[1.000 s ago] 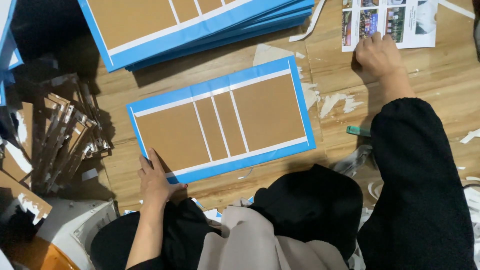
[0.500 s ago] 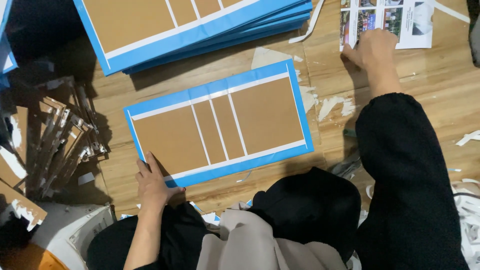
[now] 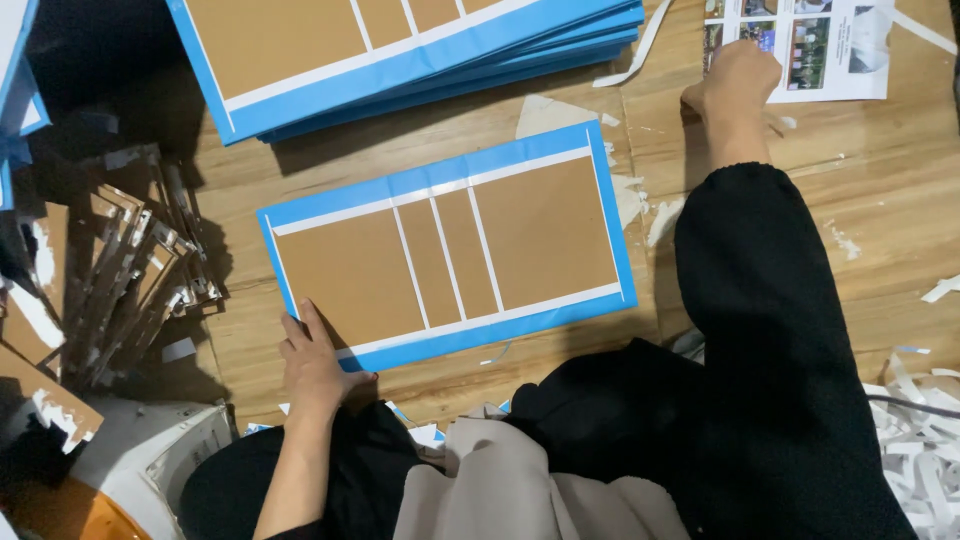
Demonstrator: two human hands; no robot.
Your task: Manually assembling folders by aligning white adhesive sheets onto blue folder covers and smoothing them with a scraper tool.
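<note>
Blue-edged cardboard cover (image 3: pixel 450 255) flat at tabletop (image 3: pixel 880 200) centre. Left hand (image 3: pixel 315 365) spread flat, pressing cover's near-left corner. Right hand (image 3: pixel 730 95) far right, fingers curled on printed photo sheet (image 3: pixel 830 50). Cover stack (image 3: pixel 400 50) far left.

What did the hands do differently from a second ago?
Very little changed. The right hand stays at the edge of the printed photo sheet, fingers bent on it as before. The left hand stays flat on the near left corner of the blue-bordered cardboard cover. Nothing was picked up or let go. The stack of covers and the paper scraps lie as before.
</note>
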